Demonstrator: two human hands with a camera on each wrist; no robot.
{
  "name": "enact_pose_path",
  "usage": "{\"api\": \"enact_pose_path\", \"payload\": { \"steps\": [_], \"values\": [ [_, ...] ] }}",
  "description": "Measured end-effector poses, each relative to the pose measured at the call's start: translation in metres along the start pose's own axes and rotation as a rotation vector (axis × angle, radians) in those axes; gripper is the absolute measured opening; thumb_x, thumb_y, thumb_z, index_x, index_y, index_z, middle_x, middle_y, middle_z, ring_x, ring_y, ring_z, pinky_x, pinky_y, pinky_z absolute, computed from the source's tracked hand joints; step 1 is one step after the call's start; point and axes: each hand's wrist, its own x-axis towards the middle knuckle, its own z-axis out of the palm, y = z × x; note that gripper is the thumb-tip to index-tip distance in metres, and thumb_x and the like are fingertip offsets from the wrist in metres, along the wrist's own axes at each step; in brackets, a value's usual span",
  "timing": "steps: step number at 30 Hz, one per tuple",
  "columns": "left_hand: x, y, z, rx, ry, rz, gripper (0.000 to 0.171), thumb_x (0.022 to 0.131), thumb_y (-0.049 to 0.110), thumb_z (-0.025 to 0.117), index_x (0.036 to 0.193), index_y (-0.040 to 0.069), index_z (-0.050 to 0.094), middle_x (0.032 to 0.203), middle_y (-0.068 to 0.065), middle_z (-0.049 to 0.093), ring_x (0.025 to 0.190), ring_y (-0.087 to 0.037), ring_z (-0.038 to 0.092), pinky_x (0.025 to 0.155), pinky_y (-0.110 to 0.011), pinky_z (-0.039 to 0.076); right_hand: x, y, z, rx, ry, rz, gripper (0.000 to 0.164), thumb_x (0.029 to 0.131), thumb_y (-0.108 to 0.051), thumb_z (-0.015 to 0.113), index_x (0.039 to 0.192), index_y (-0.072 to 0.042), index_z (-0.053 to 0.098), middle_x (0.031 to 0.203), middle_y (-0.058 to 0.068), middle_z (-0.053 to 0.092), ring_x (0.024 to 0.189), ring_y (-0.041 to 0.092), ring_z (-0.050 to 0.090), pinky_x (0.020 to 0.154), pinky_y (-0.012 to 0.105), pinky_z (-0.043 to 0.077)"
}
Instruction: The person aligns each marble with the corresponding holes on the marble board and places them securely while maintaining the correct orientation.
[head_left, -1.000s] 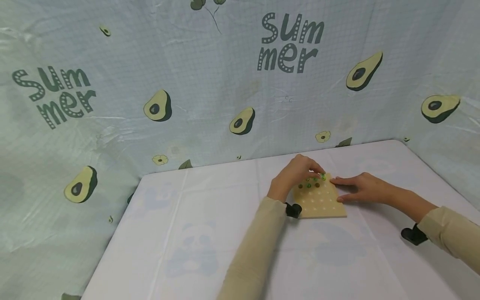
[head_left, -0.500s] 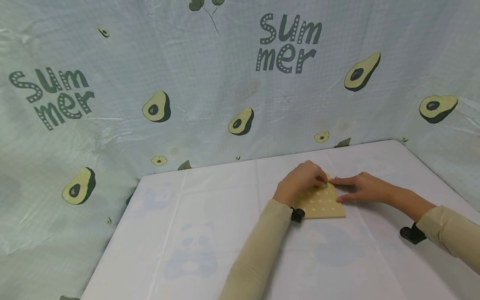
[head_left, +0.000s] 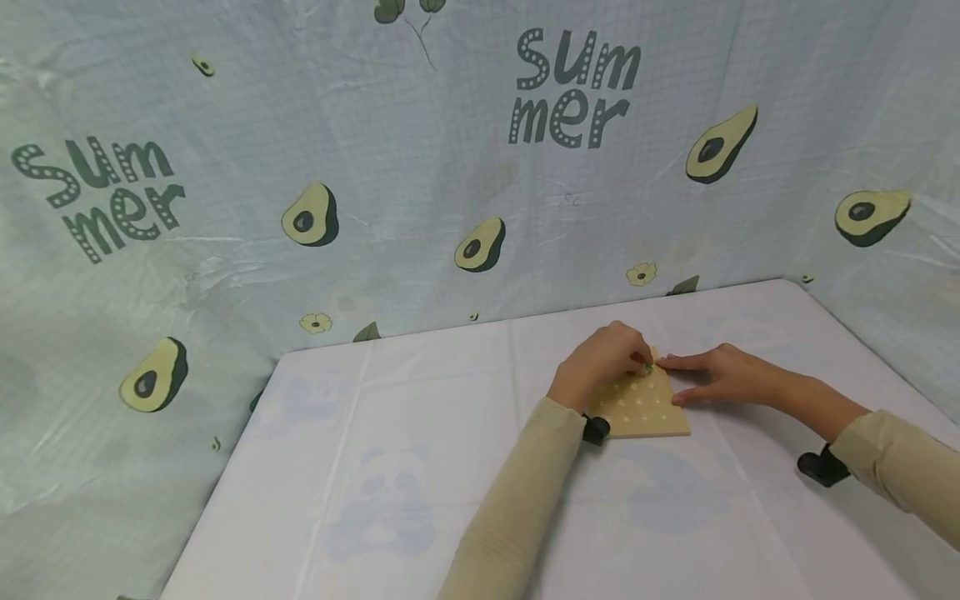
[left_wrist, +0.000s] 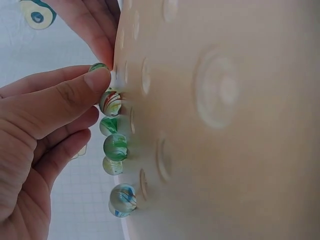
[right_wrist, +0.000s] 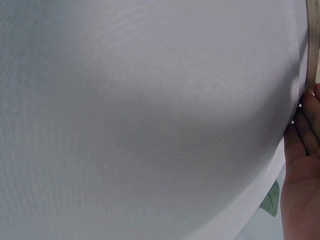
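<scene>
A pale wooden board [head_left: 643, 410] with rows of round dimples lies flat on the white tablecloth. Several glass marbles [left_wrist: 116, 146] sit in a row along its far edge. My left hand [head_left: 636, 362] curls over that row and hides most of it in the head view. Its thumb [left_wrist: 75, 92] and a finger pinch a green marble [left_wrist: 98, 66] at the board's far right corner. My right hand [head_left: 701, 377] lies flat on the cloth, its straight fingers [left_wrist: 95, 25] touching the board's right edge [right_wrist: 312, 45].
The table [head_left: 420, 467] is covered with a white panda-print cloth. An avocado-print curtain [head_left: 375, 167] walls the back and both sides. Black wrist-camera mounts sit at my left cuff [head_left: 596, 428] and right cuff [head_left: 821, 468].
My left hand has slid right and nearer along the far row, now covering marbles that showed a second ago. The right hand and the board have stayed put.
</scene>
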Motion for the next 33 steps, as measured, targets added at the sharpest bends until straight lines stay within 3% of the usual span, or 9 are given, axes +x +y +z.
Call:
{"api": "enact_pose_path", "payload": {
  "steps": [3, 10, 12, 15, 18, 20, 23, 27, 33],
  "values": [
    [0.002, 0.0, 0.0, 0.022, -0.003, 0.005, 0.021, 0.09, 0.024, 0.077, 0.11, 0.021, 0.081, 0.108, 0.011, 0.073, 0.096, 0.002, 0.062, 0.081, -0.008, 0.044, 0.0, -0.001, -0.001, 0.004, -0.011, 0.013, 0.075, 0.085, -0.053, 0.078, 0.144, -0.011, 0.059, 0.074, -0.008, 0.057, 0.058, 0.003, 0.026, 0.057, 0.023, 0.031],
    [0.006, 0.0, 0.004, 0.061, -0.004, 0.017, 0.021, 0.09, 0.023, 0.077, 0.11, 0.021, 0.082, 0.108, 0.011, 0.073, 0.097, 0.002, 0.062, 0.081, -0.008, 0.045, 0.001, -0.001, -0.002, 0.011, -0.01, -0.004, 0.073, 0.085, -0.05, 0.079, 0.143, -0.01, 0.06, 0.087, 0.004, 0.069, 0.058, 0.002, 0.026, 0.057, 0.022, 0.03],
    [0.006, 0.002, 0.004, 0.062, -0.015, 0.007, 0.022, 0.09, 0.022, 0.077, 0.111, 0.021, 0.081, 0.11, 0.011, 0.073, 0.098, 0.002, 0.062, 0.081, -0.008, 0.045, 0.001, -0.001, -0.002, 0.021, -0.013, 0.001, 0.074, 0.085, -0.05, 0.079, 0.143, -0.01, 0.06, 0.084, 0.002, 0.067, 0.058, 0.002, 0.024, 0.055, 0.023, 0.029],
    [0.005, 0.003, 0.001, 0.035, -0.024, -0.003, 0.022, 0.091, 0.021, 0.077, 0.112, 0.021, 0.081, 0.112, 0.011, 0.073, 0.098, 0.002, 0.062, 0.08, -0.008, 0.045, 0.001, 0.0, -0.002, 0.022, -0.009, -0.002, 0.074, 0.084, -0.05, 0.08, 0.142, -0.01, 0.06, 0.089, 0.004, 0.07, 0.058, 0.002, 0.025, 0.056, 0.023, 0.03],
    [0.001, 0.002, -0.005, -0.021, -0.022, 0.0, 0.022, 0.091, 0.019, 0.076, 0.113, 0.02, 0.081, 0.112, 0.011, 0.073, 0.097, 0.002, 0.062, 0.079, -0.009, 0.046, 0.001, 0.001, -0.002, 0.007, -0.007, 0.001, 0.074, 0.084, -0.051, 0.079, 0.143, -0.01, 0.06, 0.083, 0.001, 0.067, 0.058, 0.003, 0.026, 0.057, 0.023, 0.031],
    [-0.005, -0.002, -0.012, -0.055, -0.018, 0.019, 0.022, 0.092, 0.017, 0.076, 0.113, 0.018, 0.08, 0.112, 0.01, 0.074, 0.097, 0.001, 0.063, 0.079, -0.009, 0.046, 0.002, 0.0, -0.002, -0.004, -0.004, 0.002, 0.074, 0.084, -0.052, 0.079, 0.143, -0.01, 0.06, 0.084, 0.002, 0.067, 0.058, 0.003, 0.026, 0.057, 0.023, 0.032],
    [-0.016, -0.015, -0.024, -0.077, -0.013, 0.067, 0.022, 0.092, 0.017, 0.075, 0.114, 0.015, 0.08, 0.111, 0.007, 0.075, 0.097, 0.0, 0.065, 0.08, -0.008, 0.046, 0.003, -0.001, -0.002, -0.007, -0.004, 0.009, 0.075, 0.083, -0.053, 0.079, 0.143, -0.012, 0.06, 0.099, 0.013, 0.072, 0.057, 0.004, 0.025, 0.056, 0.023, 0.032],
    [-0.038, -0.04, -0.039, -0.113, -0.003, 0.079, 0.023, 0.091, 0.016, 0.076, 0.114, 0.013, 0.079, 0.11, 0.005, 0.076, 0.098, -0.002, 0.066, 0.085, -0.011, 0.048, 0.004, -0.002, -0.002, -0.013, -0.01, 0.026, 0.076, 0.083, -0.056, 0.078, 0.144, -0.013, 0.059, 0.138, 0.023, 0.06, 0.058, 0.005, 0.026, 0.058, 0.023, 0.034],
    [-0.082, -0.078, -0.052, -0.172, -0.023, 0.039, 0.024, 0.089, 0.013, 0.078, 0.113, 0.011, 0.08, 0.11, 0.002, 0.077, 0.102, -0.007, 0.07, 0.09, -0.018, 0.052, 0.003, -0.003, 0.0, -0.039, -0.022, 0.052, 0.078, 0.082, -0.058, 0.077, 0.144, -0.015, 0.059, 0.144, 0.022, 0.054, 0.067, 0.008, 0.038, 0.071, 0.027, 0.042]
  ]
}}
